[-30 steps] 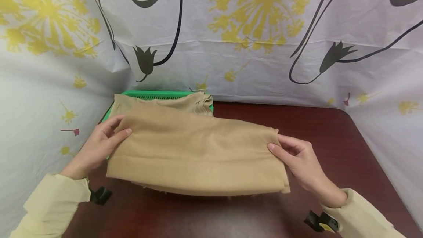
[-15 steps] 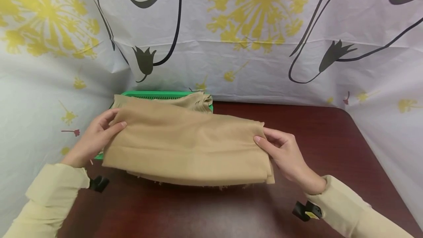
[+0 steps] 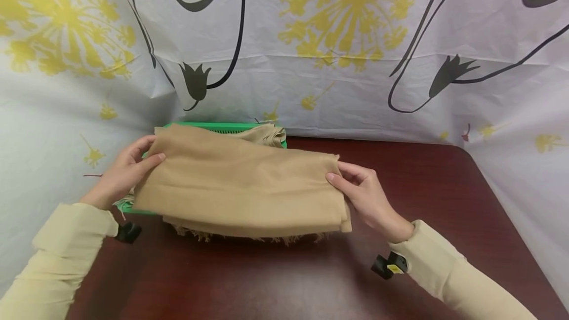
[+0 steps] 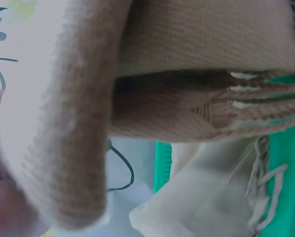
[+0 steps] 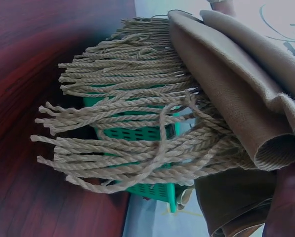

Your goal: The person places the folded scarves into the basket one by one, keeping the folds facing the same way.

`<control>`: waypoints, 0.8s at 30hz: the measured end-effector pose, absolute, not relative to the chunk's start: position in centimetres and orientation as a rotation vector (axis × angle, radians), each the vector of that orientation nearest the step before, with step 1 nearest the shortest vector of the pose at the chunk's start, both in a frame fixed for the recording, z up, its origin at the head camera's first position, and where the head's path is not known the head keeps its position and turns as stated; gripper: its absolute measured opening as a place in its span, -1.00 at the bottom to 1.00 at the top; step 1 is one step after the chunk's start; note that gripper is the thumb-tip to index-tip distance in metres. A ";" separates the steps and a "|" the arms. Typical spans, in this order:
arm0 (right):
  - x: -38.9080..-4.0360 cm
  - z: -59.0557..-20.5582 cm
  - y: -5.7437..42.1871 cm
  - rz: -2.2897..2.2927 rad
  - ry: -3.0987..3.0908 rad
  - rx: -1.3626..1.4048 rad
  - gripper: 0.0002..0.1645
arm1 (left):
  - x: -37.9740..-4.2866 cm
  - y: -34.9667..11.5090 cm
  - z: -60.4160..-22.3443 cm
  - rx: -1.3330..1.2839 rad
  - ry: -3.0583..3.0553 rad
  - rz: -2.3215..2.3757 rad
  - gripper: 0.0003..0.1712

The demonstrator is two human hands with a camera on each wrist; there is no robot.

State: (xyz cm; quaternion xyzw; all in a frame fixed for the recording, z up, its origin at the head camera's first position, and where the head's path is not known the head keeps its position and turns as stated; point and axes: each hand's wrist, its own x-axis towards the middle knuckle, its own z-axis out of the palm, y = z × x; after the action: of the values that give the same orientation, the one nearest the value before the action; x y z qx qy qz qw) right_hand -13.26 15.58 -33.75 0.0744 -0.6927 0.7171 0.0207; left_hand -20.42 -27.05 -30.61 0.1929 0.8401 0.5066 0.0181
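A folded tan scarf [image 3: 240, 186] with twisted fringe is stretched level between both hands, above the front of a green basket. At its left end, my left hand [image 3: 129, 169] pinches the scarf, thumb on top and fingers underneath. My right hand [image 3: 366, 196] grips the opposite end the same way. The right wrist view shows the long twisted tassels [image 5: 132, 133] hanging from its lower layer. Inside the green basket [image 3: 213, 125] lies more folded beige cloth [image 3: 266, 135], also fringed in the left wrist view. The held scarf hides most of the basket.
The basket stands at the back left of a dark red-brown table [image 3: 400, 172]. White fabric walls [image 3: 333, 88] printed with flowers close in the back and both sides. A black wrist camera [image 3: 388, 265] sits below each cuff.
Both hands have carried the scarf away from me and a little to the left, so it now covers more of the basket. The right hand moved farther left than the left hand.
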 end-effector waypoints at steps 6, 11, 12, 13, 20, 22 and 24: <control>-14.4 -33.9 14.8 2.257 -2.127 0.212 -0.56 | -21.5 -27.3 -30.5 0.526 2.696 1.503 -0.58; -15.4 -33.9 14.1 2.282 -2.084 0.198 -0.54 | -22.3 -27.5 -30.3 0.505 2.770 1.455 -0.55; -15.6 -34.0 14.0 2.294 -2.072 0.192 -0.53 | -22.5 -27.5 -30.3 0.506 2.791 1.429 -0.54; -15.8 -34.0 13.8 2.294 -2.064 0.185 -0.53 | -22.7 -27.5 -30.3 0.511 2.810 1.407 -0.53; -16.8 -34.3 12.9 2.329 -2.034 0.154 -0.53 | -23.7 -27.9 -30.3 0.480 2.848 1.338 -0.52; -17.1 -34.5 12.6 2.330 -2.034 0.153 -0.53 | -23.8 -28.1 -30.4 0.466 2.845 1.333 -0.51; -17.3 -34.6 12.3 2.341 -2.042 0.136 -0.53 | -23.9 -28.3 -30.5 0.454 2.835 1.338 -0.50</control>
State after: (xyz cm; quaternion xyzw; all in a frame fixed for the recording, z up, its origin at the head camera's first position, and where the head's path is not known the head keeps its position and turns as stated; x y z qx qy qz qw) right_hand -17.33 12.34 -34.62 0.0438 -0.6567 0.7527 0.0162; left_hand -23.91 -28.30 -30.48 0.1433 0.8949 0.4224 -0.0129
